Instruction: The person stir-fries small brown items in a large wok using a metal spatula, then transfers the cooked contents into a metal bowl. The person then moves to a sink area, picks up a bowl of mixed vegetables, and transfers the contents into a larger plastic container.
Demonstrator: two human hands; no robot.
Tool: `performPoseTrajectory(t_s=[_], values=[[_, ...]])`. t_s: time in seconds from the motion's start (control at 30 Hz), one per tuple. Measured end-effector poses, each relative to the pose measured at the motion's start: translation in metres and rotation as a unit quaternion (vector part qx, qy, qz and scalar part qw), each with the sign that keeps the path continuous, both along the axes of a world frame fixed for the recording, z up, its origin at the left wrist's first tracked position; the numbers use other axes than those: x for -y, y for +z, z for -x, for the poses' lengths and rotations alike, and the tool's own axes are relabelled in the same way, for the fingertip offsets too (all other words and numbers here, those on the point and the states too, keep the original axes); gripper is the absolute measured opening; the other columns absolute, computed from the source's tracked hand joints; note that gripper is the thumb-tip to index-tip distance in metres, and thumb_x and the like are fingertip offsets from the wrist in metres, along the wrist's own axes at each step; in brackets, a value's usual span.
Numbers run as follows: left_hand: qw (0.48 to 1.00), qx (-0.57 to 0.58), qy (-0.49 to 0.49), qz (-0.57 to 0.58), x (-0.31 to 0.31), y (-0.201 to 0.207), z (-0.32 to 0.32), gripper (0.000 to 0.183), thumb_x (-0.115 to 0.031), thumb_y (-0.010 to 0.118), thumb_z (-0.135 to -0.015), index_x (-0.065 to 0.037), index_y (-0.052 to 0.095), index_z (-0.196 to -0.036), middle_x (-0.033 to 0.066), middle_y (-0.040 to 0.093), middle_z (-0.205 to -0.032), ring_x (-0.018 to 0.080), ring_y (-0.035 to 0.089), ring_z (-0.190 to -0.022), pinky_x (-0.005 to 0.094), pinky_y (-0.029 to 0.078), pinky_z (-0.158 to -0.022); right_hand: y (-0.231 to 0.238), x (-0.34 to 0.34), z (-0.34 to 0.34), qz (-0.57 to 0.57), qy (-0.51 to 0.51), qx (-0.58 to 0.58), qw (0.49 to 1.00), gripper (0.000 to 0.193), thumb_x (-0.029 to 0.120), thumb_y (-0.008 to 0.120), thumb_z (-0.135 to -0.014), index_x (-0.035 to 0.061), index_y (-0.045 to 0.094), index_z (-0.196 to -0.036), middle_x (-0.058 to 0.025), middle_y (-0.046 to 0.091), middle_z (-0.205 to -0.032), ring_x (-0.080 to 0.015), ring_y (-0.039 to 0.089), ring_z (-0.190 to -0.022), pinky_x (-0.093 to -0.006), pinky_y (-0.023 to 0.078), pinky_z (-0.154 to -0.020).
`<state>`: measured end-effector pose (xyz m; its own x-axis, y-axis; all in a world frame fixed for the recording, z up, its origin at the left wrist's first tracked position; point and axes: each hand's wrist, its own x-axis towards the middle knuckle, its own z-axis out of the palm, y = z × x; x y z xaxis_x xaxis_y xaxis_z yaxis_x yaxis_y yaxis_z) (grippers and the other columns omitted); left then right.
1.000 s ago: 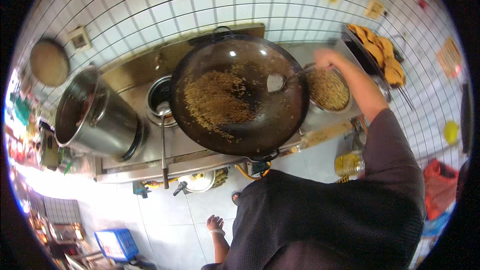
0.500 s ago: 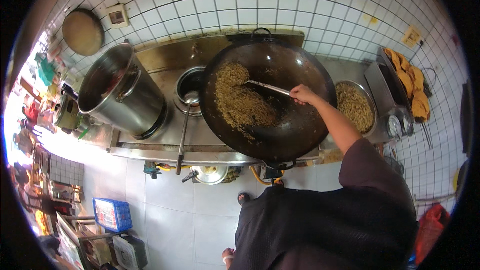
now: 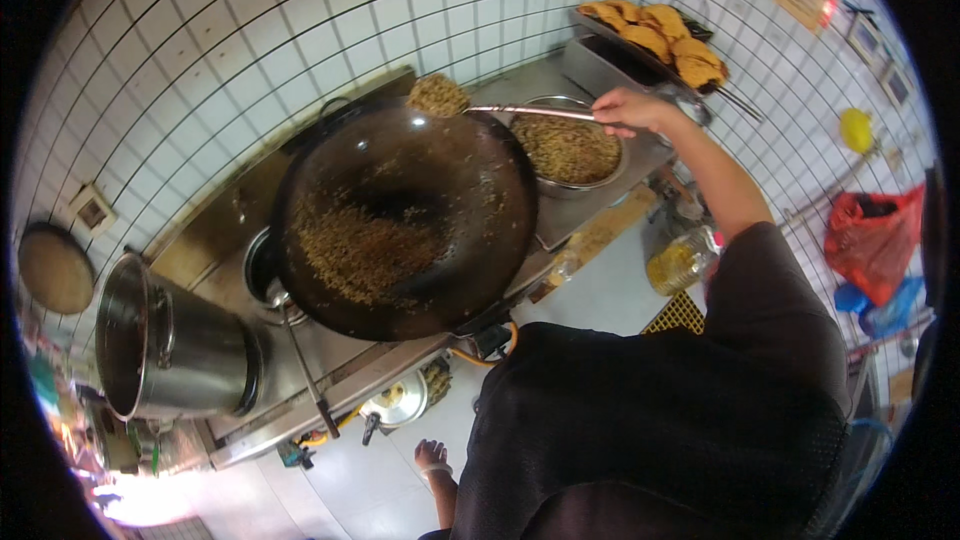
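My right hand (image 3: 630, 112) is closed around the handle of a long metal ladle (image 3: 535, 111). A heap of brown chopped food (image 3: 438, 95) covers the ladle's head, which is held over the far right rim of a large dark wok (image 3: 475, 265). More of this food, loose and grainy, lies in the wok's bottom. Right of the wok stands a round metal bowl (image 3: 575, 184) filled with similar food, and the ladle's handle passes above it. My left hand (image 3: 432, 457) hangs low beside my body, holding nothing, its fingers apart.
A tall steel pot (image 3: 200, 345) stands left on the stove counter. Between it and the wok, another ladle (image 3: 305, 365) rests in a small pot. Golden fried pieces (image 3: 655, 30) fill a tray at the back right. Below sit an oil jug (image 3: 683, 262) and a yellow crate (image 3: 672, 315).
The ladle has risen from the wok with a heap of food and moved toward the bowl. Less food remains in the wok. The view has turned rightward, and my left hand shows more fully.
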<state>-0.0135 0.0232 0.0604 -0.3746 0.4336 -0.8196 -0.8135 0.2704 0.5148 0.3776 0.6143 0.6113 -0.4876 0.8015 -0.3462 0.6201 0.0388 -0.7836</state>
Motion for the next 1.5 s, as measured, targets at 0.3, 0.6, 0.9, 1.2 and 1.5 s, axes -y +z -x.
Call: performPoseTrajectory(t_s=[0.3,0.6,0.9,1.2,1.5], values=[[0.995,0.052,-0.022,0.076,-0.030,-0.033,-0.026,0.013,-0.025,0.041,-0.083,-0.015,0.049,-0.081,0.0057,0.047,-0.063,0.0223,0.047,-0.056,0.0335,0.037,-0.046,0.017,0.037,-0.117,-0.505,-0.002,0.400,0.765,0.027,0.014,0.064,-0.073,0.0026,0.059,-0.097,-0.0145,0.063,-0.078,-0.0239,0.062,-0.065,-0.0369,0.048,-0.054],[0.982,0.171,0.066,0.048,0.015,-0.065,-0.045,0.014,-0.019,0.040,-0.085,-0.014,0.045,-0.073,0.0020,0.043,-0.060,0.0178,0.042,-0.050,0.0303,0.032,-0.041,0.052,0.049,-0.049,-0.478,-0.103,0.591,0.642,0.019,0.005,0.053,-0.074,0.0064,0.061,-0.092,-0.0162,0.052,-0.102,-0.0297,0.062,-0.079,-0.0394,0.052,-0.064],[0.983,0.089,0.087,0.133,0.018,-0.014,-0.057,0.012,-0.023,0.040,-0.087,-0.014,0.046,-0.080,0.0033,0.046,-0.061,0.0200,0.044,-0.048,0.0314,0.034,-0.041,0.087,0.003,0.080,-0.459,0.183,0.533,0.686,0.020,0.017,0.057,-0.073,0.0024,0.063,-0.085,-0.0159,0.063,-0.082,-0.0314,0.061,-0.082,-0.0427,0.049,-0.067],[0.975,0.032,0.169,0.138,0.026,0.062,-0.115,0.015,-0.022,0.046,-0.085,-0.016,0.049,-0.098,0.0050,0.053,-0.073,0.0222,0.053,-0.058,0.0325,0.039,-0.045,0.011,-0.025,0.240,-0.377,0.342,0.616,0.601,0.020,0.014,0.058,-0.068,0.0112,0.068,-0.086,-0.0077,0.064,-0.090,-0.0253,0.061,-0.083,-0.0415,0.049,-0.067],[0.951,0.126,0.271,0.077,0.163,-0.018,-0.221,0.015,-0.010,0.047,-0.078,-0.010,0.044,-0.063,0.0031,0.041,-0.056,0.0204,0.046,-0.052,0.0323,0.036,-0.045,0.054,-0.028,0.297,-0.242,0.545,0.739,0.312,0.025,0.017,0.063,-0.069,0.0028,0.065,-0.090,-0.0118,0.062,-0.095,-0.0267,0.058,-0.079,-0.0384,0.046,-0.064]])
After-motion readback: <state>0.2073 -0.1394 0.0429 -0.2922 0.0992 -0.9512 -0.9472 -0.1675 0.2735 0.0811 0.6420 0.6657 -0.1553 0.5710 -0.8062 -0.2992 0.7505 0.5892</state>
